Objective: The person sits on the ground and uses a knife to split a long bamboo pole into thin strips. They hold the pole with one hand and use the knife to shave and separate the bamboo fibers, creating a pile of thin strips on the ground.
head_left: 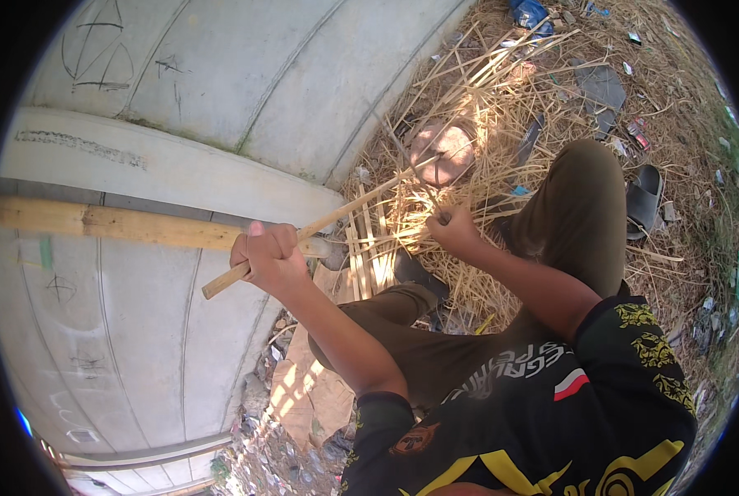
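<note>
I see hard daylight from above: the concrete pipes [220, 74] read pale and nearly washed out, and glare burns the straw [477, 124] near the top. The person's body casts shade over the lap and the debris below, with dappled patches there. Fisheye bending curves straight edges toward a black rim; focus softens at the edges.

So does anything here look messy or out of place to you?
Yes. The ground is strewn with dry bamboo shavings and bits of litter, and a lone dark sandal lies beside the person's knee. The left hand grips a bamboo stick; the right hand is closed around a thin strip.
</note>
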A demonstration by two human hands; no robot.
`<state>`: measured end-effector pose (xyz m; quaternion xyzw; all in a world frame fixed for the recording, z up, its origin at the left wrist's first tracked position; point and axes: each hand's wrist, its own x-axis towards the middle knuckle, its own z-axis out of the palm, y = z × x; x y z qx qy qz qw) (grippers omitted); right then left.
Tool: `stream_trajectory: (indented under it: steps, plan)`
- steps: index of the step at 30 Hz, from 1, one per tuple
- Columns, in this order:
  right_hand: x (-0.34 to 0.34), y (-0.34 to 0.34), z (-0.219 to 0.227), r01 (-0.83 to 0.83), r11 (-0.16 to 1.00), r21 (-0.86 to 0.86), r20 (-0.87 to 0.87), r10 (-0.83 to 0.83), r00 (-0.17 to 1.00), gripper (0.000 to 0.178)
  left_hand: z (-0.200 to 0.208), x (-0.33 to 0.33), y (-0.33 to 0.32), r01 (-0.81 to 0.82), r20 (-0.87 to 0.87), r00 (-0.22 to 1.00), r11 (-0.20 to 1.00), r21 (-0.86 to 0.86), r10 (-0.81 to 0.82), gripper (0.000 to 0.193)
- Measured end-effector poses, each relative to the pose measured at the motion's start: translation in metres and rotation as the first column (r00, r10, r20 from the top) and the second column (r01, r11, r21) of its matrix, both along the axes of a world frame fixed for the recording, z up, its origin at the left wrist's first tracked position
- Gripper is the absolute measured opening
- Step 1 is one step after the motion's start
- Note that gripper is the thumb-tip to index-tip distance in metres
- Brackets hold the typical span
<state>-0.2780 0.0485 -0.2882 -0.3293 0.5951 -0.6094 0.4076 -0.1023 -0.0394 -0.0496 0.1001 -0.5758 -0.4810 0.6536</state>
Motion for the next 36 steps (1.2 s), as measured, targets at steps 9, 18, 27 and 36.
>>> stream_trajectory:
  steps: [9,18,27,36]
  plan:
    - [-0.014,-0.012,0.048,0.026,0.996,0.088,-0.176,-0.010,0.984,0.030,0.001,0.009,0.006,-0.044,0.017,0.999,0.999,0.011,0.044,0.051]
    - [-0.005,-0.005,-0.055,-0.163,0.953,0.254,-0.380,0.253,0.890,0.021,0.006,0.000,0.002,0.064,0.151,0.987,0.996,-0.069,-0.053,0.051]
    - [-0.008,0.005,0.070,0.231,0.942,-0.245,0.056,-0.224,0.973,0.021,0.002,0.007,-0.002,-0.096,-0.030,0.995,0.993,0.063,0.098,0.051]
    - [-0.004,-0.015,0.000,-0.283,0.830,0.482,0.155,0.237,0.959,0.027,0.001,0.010,-0.005,-0.077,-0.023,0.997,0.994,0.080,0.080,0.052]
